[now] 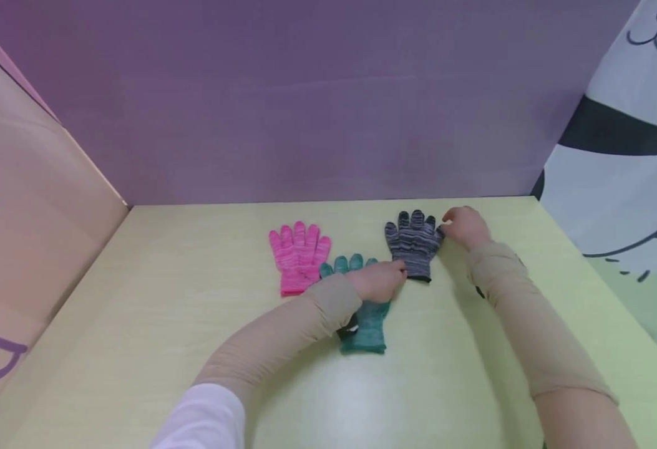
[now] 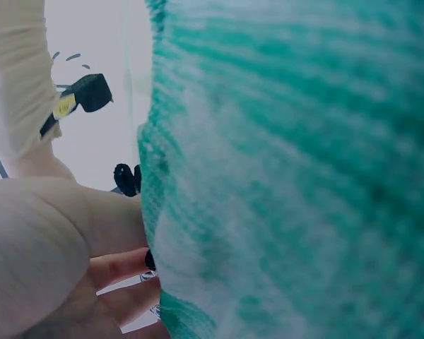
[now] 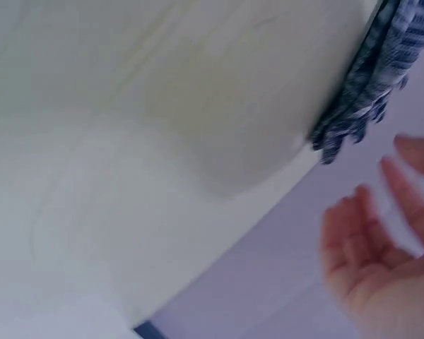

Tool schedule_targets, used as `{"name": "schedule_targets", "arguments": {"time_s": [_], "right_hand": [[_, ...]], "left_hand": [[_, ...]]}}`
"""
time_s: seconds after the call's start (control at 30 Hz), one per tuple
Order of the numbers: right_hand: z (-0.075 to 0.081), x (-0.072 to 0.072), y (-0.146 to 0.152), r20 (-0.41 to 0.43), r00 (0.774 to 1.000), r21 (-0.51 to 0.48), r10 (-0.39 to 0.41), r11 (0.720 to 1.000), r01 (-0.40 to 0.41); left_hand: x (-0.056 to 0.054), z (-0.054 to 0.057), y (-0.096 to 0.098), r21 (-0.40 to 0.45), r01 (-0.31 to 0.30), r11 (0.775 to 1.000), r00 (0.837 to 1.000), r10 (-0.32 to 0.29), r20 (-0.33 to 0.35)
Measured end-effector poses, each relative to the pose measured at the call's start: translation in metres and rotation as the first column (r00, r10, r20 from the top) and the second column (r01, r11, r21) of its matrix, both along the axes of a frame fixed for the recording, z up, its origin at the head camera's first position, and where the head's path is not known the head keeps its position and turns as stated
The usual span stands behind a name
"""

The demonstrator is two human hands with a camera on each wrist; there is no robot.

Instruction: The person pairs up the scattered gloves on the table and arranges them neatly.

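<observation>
A grey-and-black striped knit glove (image 1: 415, 243) lies on the table, fingers toward the back. My left hand (image 1: 380, 280) reaches over a teal glove (image 1: 369, 327), its fingertips right at the striped glove's cuff corner. In the left wrist view that teal glove (image 2: 290, 169) hides those fingertips, and I cannot tell whether they pinch the cuff. My right hand (image 1: 465, 226) is beside the striped glove's outermost right finger. The right wrist view shows the right hand (image 3: 381, 247) with loosely bent, spread fingers, a gap between them and the striped glove (image 3: 374, 78).
To the left of the teal glove lies a pink glove (image 1: 300, 259), fingers also toward the back. A purple wall panel (image 1: 328, 106) rises behind the pale table (image 1: 165, 299). Printed panels stand on both sides, the right one with a cartoon animal (image 1: 626, 181).
</observation>
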State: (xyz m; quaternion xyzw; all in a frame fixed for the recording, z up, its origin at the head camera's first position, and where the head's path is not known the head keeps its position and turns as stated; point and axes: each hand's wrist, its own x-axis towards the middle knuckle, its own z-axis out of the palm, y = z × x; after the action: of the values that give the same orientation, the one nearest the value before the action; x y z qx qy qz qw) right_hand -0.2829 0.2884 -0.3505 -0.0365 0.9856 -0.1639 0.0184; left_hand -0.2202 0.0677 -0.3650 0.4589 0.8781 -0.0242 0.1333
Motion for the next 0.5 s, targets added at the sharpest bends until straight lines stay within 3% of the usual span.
{"name": "schedule_targets", "arguments": {"time_s": [0.07,0.2,0.33,0.5], "right_hand": [[0.002,0.000,-0.008,-0.040,0.990,0.027,0.138,0.990,-0.137],[-0.005,0.001,-0.020,-0.031,0.937,0.084,0.347,0.935,-0.344],[-0.017,0.003,-0.023,-0.004,0.912,0.128,0.410,0.905,-0.406],[-0.020,0.009,-0.025,0.013,0.923,0.151,0.384,0.912,-0.382]], "left_hand": [[-0.001,0.001,-0.001,0.002,-0.010,1.000,1.000,0.010,0.015],[-0.005,0.001,-0.001,-0.003,-0.011,1.000,1.000,0.011,0.022],[-0.008,-0.001,-0.002,0.000,-0.025,1.000,0.999,0.025,0.042],[-0.012,-0.001,-0.009,0.042,-0.086,0.995,0.988,0.080,0.133]]}}
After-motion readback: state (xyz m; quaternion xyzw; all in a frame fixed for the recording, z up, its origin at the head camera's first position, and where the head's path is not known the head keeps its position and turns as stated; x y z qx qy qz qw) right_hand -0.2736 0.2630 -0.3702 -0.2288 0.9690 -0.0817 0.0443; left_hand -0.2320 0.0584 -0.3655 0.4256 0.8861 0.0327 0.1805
